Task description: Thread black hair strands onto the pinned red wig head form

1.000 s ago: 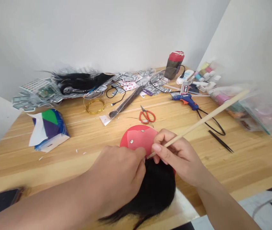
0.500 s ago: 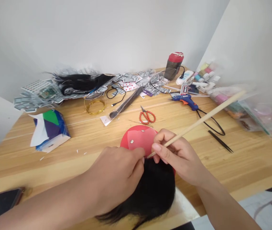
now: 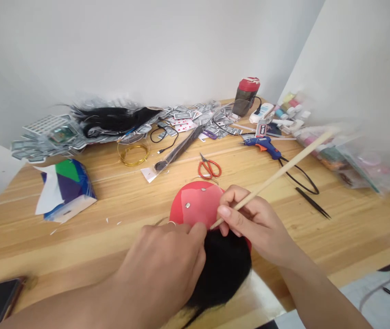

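Stick (image 3: 277, 176) is leaning across the right hand (image 3: 256, 224), whose thumb and fingers are pinching it near its low end, like a pencil. Its long way is running from the low tip, between the two hands, up and out toward the right edge of the worktop (image 3: 88, 246). The tip is pointing at the top edge of some black hair (image 3: 227, 269), just where it is meeting a red round piece (image 3: 177, 210) (I cannot tell if the tip is touching). That piece is showing near the worktop's front edge, peeking out past both hands. The left hand (image 3: 169, 260) is curling its fingers at the left end of the hair's top edge; its fingertips are hiding, so I cannot tell if they are gripping anything. Both hands are sitting close to the tip, one on each side. Scissors (image 3: 208, 163) are lying just past the red round piece.
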Demonstrator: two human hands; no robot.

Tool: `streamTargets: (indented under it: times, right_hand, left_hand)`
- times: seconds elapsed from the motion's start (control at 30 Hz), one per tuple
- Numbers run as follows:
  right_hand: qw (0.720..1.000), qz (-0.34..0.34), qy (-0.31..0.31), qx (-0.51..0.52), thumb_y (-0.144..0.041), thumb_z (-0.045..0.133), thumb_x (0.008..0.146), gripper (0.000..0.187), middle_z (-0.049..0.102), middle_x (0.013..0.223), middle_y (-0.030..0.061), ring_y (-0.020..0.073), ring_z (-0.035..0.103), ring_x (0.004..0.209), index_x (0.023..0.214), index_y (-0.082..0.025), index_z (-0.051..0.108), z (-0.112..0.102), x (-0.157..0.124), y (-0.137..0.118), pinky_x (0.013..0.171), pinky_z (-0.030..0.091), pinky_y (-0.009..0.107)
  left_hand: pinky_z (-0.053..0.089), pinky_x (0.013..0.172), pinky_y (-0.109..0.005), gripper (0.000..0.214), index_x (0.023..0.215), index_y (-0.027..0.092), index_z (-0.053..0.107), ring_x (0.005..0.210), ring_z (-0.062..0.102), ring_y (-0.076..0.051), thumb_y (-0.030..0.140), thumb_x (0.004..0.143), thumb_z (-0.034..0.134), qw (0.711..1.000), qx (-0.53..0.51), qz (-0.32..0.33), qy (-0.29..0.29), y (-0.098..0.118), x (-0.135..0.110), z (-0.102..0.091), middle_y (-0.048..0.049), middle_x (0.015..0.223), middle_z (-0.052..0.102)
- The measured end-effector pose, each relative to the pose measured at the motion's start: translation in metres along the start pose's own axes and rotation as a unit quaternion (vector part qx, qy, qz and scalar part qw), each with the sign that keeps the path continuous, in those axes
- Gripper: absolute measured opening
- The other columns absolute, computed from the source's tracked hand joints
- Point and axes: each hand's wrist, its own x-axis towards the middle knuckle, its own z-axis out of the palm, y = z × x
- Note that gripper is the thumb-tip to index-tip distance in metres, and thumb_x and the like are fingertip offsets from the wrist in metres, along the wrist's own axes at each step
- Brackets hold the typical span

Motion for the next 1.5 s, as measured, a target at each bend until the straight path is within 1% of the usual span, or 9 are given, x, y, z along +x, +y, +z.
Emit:
streamTargets:
  times: [0.13, 0.23, 0.37, 0.5, 0.7, 0.83, 1.07, 1.27, 1.5]
  right_hand:
    - [1.000, 0.007, 0.008, 0.023, -0.040, 0.062, 0.098, 0.028, 0.059, 0.062, -0.0036, 0.0072, 0.042, 0.050, 0.081, -0.019, 0.055, 0.000, 0.001, -0.001, 0.047, 0.030, 0.021]
    - [0.999, 0.013, 0.014, 0.029, -0.040, 0.062, 0.098, 0.028, 0.059, 0.062, -0.0034, 0.0066, 0.041, 0.049, 0.081, -0.019, 0.055, -0.001, 0.001, -0.001, 0.046, 0.028, 0.020]
    - [0.999, 0.026, 0.005, 0.042, -0.041, 0.061, 0.100, 0.028, 0.061, 0.064, -0.0026, 0.0065, 0.042, 0.049, 0.083, -0.020, 0.054, -0.003, -0.002, -0.001, 0.045, 0.028, 0.019]
    - [0.998, 0.045, -0.004, 0.046, -0.040, 0.060, 0.101, 0.025, 0.063, 0.068, -0.0020, 0.0066, 0.045, 0.052, 0.086, -0.020, 0.055, -0.007, -0.005, -0.002, 0.048, 0.032, 0.018]
    - [0.996, 0.064, -0.015, 0.058, -0.042, 0.062, 0.099, 0.024, 0.066, 0.072, 0.0002, 0.0077, 0.050, 0.056, 0.088, -0.021, 0.057, -0.012, -0.005, -0.002, 0.048, 0.035, 0.018]
    - [0.997, 0.057, -0.015, 0.039, -0.041, 0.060, 0.100, 0.022, 0.067, 0.075, 0.0005, 0.0082, 0.052, 0.058, 0.089, -0.021, 0.059, -0.012, -0.006, -0.002, 0.050, 0.038, 0.018]
    - [0.998, 0.010, -0.028, -0.048, -0.038, 0.055, 0.103, 0.021, 0.065, 0.076, -0.0003, 0.0083, 0.050, 0.057, 0.090, -0.022, 0.058, -0.009, -0.006, -0.005, 0.050, 0.038, 0.019]
    - [0.988, -0.063, -0.051, -0.129, -0.030, 0.055, 0.103, 0.018, 0.062, 0.079, -0.0006, 0.0100, 0.055, 0.065, 0.088, -0.022, 0.061, -0.012, -0.006, -0.005, 0.055, 0.040, 0.021]
    - [0.992, -0.080, -0.035, -0.091, -0.029, 0.057, 0.102, 0.018, 0.062, 0.079, -0.0007, 0.0111, 0.060, 0.071, 0.086, -0.022, 0.061, -0.011, -0.005, -0.002, 0.057, 0.042, 0.021]
  left_hand:
    - [0.030, 0.043, -0.031, 0.028, 0.071, 0.022, 0.048, 0.042, 0.050, -0.015, 0.007, 0.093, 0.039, 0.990, -0.066, 0.093, 0.079, -0.016, -0.008, 0.014, 0.0031, 0.057, 0.054]
    - [0.031, 0.046, -0.030, 0.027, 0.076, 0.020, 0.052, 0.050, 0.049, -0.015, 0.011, 0.097, 0.039, 0.973, -0.062, 0.154, 0.161, -0.032, -0.011, 0.032, 0.0011, 0.064, 0.055]
    - [0.033, 0.048, -0.029, 0.021, 0.086, 0.018, 0.056, 0.055, 0.051, -0.013, 0.010, 0.095, 0.040, 0.947, -0.110, 0.198, 0.229, -0.046, -0.014, 0.053, -0.0033, 0.080, 0.065]
    - [0.039, 0.048, -0.028, 0.019, 0.086, 0.016, 0.058, 0.052, 0.055, -0.011, 0.008, 0.093, 0.042, 0.918, -0.189, 0.224, 0.268, -0.046, -0.014, 0.060, -0.0083, 0.094, 0.074]
    - [0.046, 0.048, -0.026, 0.021, 0.084, 0.014, 0.059, 0.051, 0.062, -0.011, 0.012, 0.099, 0.045, 0.880, -0.343, 0.225, 0.238, -0.042, -0.009, 0.061, -0.0142, 0.100, 0.078]
    - [0.049, 0.051, -0.024, 0.017, 0.083, 0.014, 0.059, 0.058, 0.068, -0.013, 0.010, 0.095, 0.048, 0.859, -0.421, 0.198, 0.216, -0.040, -0.010, 0.063, -0.0153, 0.099, 0.077]
    - [0.057, 0.073, -0.023, 0.016, 0.093, 0.016, 0.060, 0.082, 0.073, -0.016, 0.015, 0.100, 0.046, 0.846, -0.492, 0.128, 0.160, -0.040, -0.012, 0.055, -0.0114, 0.097, 0.075]
    - [0.056, 0.080, -0.020, 0.015, 0.096, 0.016, 0.063, 0.088, 0.072, -0.014, 0.009, 0.097, 0.050, 0.830, -0.529, 0.100, 0.143, -0.040, -0.012, 0.053, -0.0085, 0.097, 0.073]
    - [0.054, 0.084, -0.018, 0.019, 0.100, 0.017, 0.065, 0.091, 0.070, -0.012, 0.008, 0.097, 0.049, 0.820, -0.553, 0.071, 0.131, -0.038, -0.013, 0.052, -0.0056, 0.098, 0.073]
